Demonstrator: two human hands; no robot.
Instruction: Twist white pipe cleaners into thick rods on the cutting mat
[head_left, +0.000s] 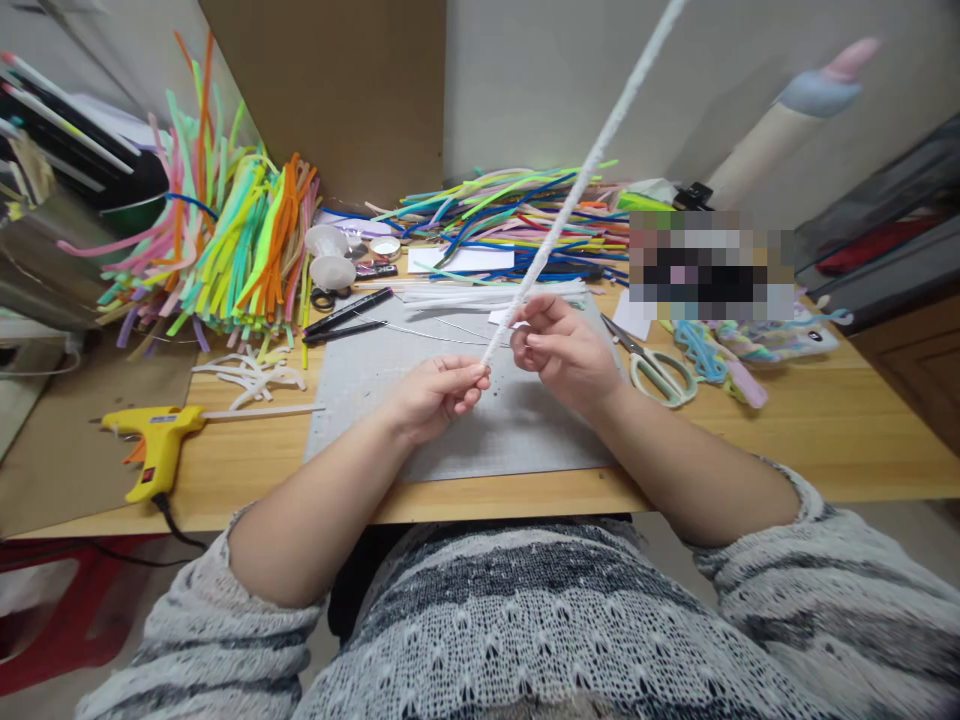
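Note:
My left hand (442, 395) pinches the lower end of a long, fuzzy white pipe cleaner (574, 195) between thumb and fingers. The stem slants up to the right and runs out of the top of the view. Close beside it, my right hand (574, 355) has its thumb and fingers curled together. A small, greyish, rounded shape shows at those fingertips, too blurred to name. Both hands are above a grey cutting mat (525, 435). Behind them lie several white pipe cleaners (480, 297) and thin metal wires (427, 335).
A yellow glue gun (157, 440) lies left, below short white pieces (251, 378). Black pens (349, 315) rest on the mat's left edge; scissors (660, 375) lie right. Colourful pipe cleaners stand bunched (247, 240) at left and lie piled (510, 215) at the back.

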